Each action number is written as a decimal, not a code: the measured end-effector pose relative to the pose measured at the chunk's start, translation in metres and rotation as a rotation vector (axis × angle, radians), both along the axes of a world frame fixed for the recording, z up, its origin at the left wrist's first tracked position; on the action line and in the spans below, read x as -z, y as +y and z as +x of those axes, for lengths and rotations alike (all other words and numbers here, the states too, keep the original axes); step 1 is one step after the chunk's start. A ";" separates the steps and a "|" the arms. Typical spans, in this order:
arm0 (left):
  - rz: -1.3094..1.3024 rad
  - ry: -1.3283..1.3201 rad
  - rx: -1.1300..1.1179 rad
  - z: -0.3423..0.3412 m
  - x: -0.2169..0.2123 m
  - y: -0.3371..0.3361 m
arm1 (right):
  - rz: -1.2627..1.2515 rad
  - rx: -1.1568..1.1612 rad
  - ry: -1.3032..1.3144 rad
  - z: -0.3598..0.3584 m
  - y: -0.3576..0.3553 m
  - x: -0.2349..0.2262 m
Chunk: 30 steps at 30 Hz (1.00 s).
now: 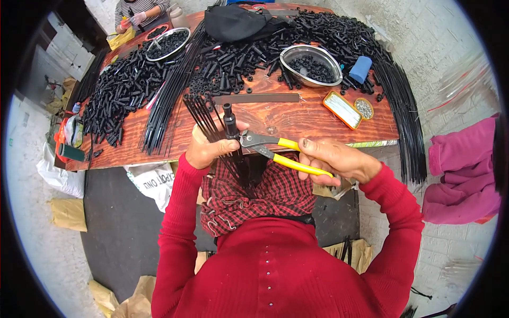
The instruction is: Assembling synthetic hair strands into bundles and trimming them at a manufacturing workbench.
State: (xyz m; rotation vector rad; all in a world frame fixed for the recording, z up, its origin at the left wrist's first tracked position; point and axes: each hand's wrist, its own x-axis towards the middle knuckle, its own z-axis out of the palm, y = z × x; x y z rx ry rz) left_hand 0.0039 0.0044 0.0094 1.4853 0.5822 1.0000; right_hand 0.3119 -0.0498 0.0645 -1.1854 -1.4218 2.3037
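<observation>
My left hand [207, 148] is closed around a black tubular fitting [230, 122], held upright over the table's near edge. Several thin black rods [204, 116] fan out beside it, in the same grip, reaching down toward my lap. In my right hand [339, 159] are pliers with yellow handles [289, 144]. Their handles are spread, and the grey jaws [254, 139] meet the side of the fitting, next to my left thumb. What lies between the jaws is too small to tell.
On the wooden table [318, 127] lie a flat dark metal bar [257, 98], a tin of white sticks [342, 109] and a small dish of metal bits [363, 108]. Behind are a steel bowl [336, 79], heaped black fittings [116, 95] and long rod bundles [400, 116]. Another person [142, 13] sits far left.
</observation>
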 end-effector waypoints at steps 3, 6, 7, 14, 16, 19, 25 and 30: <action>0.018 -0.017 -0.024 0.006 -0.002 0.000 | -0.089 0.072 0.079 -0.008 -0.005 0.024; 0.005 -0.042 0.000 0.007 0.003 0.001 | -0.178 0.050 0.126 -0.002 0.002 0.030; 0.006 -0.060 0.015 0.005 0.007 0.001 | -0.239 0.018 0.157 -0.001 0.004 0.032; -0.095 -0.008 -0.004 0.012 0.000 0.003 | -0.315 0.040 0.364 -0.007 0.002 0.084; -0.097 0.017 -0.031 0.006 0.003 0.002 | -0.144 0.007 0.312 -0.009 0.005 0.064; -0.109 -0.022 -0.037 0.008 0.006 0.002 | 0.440 0.045 -0.056 -0.009 0.007 0.032; -0.066 0.020 -0.073 0.009 -0.001 0.001 | 1.429 0.079 -0.500 -0.021 -0.004 0.012; -0.054 0.026 0.006 0.001 -0.003 -0.006 | -0.207 -0.041 0.040 -0.022 -0.008 -0.007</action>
